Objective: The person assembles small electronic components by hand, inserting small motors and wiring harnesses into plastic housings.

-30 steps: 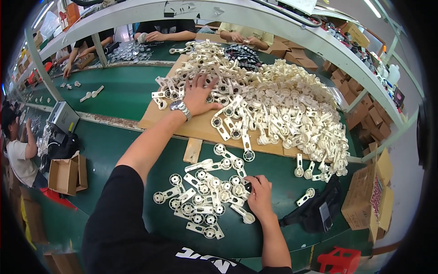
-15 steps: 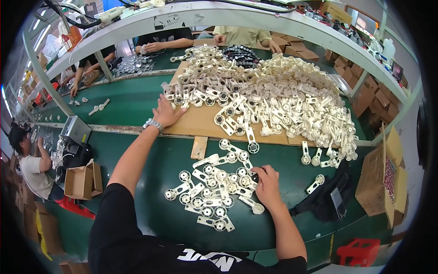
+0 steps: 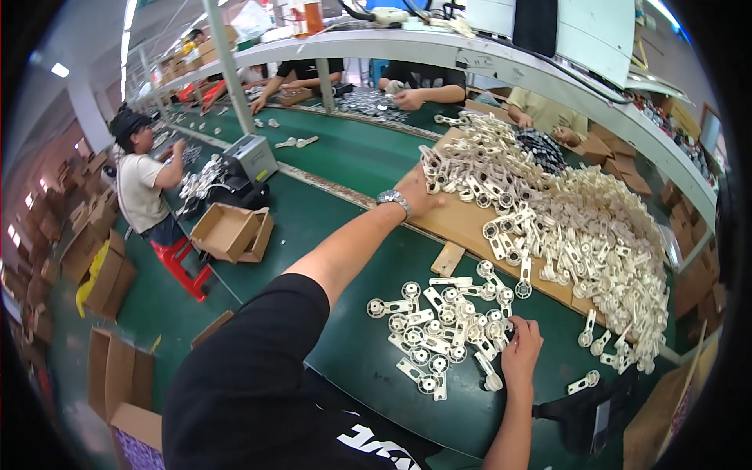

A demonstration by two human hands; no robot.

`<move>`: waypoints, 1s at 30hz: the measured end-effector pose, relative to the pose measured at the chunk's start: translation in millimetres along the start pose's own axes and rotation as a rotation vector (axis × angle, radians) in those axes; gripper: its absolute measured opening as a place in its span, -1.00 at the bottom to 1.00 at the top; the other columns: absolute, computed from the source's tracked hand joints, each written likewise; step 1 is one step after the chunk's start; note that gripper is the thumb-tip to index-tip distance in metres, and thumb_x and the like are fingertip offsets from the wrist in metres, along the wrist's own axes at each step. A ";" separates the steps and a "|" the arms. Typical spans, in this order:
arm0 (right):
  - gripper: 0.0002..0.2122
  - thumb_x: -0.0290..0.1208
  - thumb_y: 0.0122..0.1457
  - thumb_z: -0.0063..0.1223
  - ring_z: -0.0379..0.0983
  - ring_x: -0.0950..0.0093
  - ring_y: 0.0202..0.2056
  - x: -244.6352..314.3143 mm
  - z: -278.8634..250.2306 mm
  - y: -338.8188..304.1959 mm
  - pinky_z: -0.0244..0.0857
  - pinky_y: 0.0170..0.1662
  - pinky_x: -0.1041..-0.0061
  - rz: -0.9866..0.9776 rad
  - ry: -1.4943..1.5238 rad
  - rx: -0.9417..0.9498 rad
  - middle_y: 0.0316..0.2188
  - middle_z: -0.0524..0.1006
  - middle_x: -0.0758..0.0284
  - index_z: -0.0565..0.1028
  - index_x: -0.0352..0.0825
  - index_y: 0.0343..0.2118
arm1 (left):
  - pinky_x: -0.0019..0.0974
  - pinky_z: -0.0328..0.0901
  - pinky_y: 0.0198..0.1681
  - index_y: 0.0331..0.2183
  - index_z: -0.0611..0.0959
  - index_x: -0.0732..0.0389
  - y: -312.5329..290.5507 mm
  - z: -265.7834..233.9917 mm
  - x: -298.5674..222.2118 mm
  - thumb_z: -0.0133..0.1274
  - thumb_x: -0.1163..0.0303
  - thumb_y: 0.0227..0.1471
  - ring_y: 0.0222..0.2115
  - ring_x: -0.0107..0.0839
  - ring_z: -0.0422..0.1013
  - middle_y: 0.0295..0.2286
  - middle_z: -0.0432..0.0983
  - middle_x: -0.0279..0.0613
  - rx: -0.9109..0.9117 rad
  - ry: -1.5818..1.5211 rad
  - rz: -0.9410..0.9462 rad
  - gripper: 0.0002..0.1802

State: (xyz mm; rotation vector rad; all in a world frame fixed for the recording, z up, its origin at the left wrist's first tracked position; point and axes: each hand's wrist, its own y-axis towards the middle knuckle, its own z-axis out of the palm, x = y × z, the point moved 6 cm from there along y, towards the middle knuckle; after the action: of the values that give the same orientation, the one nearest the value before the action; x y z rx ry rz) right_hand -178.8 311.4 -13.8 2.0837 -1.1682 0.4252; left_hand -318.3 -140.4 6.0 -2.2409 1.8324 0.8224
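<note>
Resting left hand (image 3: 419, 196), thumb spread, at left end of cardboard sheet (image 3: 462, 219), perhaps bracing heaped cream parts (image 3: 564, 231) atop; curling right hand (image 3: 522, 350), unclear if pinching, beside loose cream parts (image 3: 446, 329) off sheet's near edge.

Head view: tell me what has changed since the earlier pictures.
The left hand has moved left, from on top of the pile of cream parts to the left end of the cardboard, by the pile's edge. The view has swung left. The right hand stays at the right edge of the smaller cluster, which looks unchanged.
</note>
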 end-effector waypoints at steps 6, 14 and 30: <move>-0.59 -0.74 0.09 -0.02 0.46 0.14 -0.10 -2.1 7.0 -0.2 0.22 -0.01 0.22 -0.020 -0.029 -0.083 -0.17 0.51 0.19 0.60 -0.24 -0.01 | 0.07 0.01 0.42 0.36 0.20 0.43 -45.6 11.9 10.7 -0.12 -0.33 0.28 0.30 0.11 0.24 0.25 0.34 0.27 -0.146 0.293 -0.096 0.05; -0.62 -0.68 0.21 -0.03 0.47 0.13 -0.08 -4.0 3.6 -3.1 0.23 0.01 0.21 -0.020 0.026 -0.073 -0.14 0.53 0.18 0.55 -0.26 0.07 | 0.09 -0.07 0.43 0.34 0.29 0.31 -50.4 21.3 11.8 -0.20 -0.29 0.30 0.37 0.05 0.14 0.33 0.25 0.17 -0.140 0.311 -0.165 -0.07; -0.72 -0.42 0.40 0.09 0.61 0.24 -0.21 -52.0 1.6 -0.5 0.46 -0.11 0.30 0.217 0.251 -0.327 -0.20 0.63 0.09 0.46 -0.29 0.13 | 0.14 0.35 0.06 0.03 0.54 0.27 -54.9 -31.1 -83.7 0.18 0.24 0.15 0.01 0.07 0.41 -0.04 0.51 0.03 -0.463 0.396 0.190 -0.52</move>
State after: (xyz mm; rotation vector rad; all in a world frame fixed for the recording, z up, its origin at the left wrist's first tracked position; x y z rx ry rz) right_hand -206.5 342.2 -45.3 1.5823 -1.2249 0.5402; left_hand -266.1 -67.3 60.0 -2.7002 2.2490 0.9756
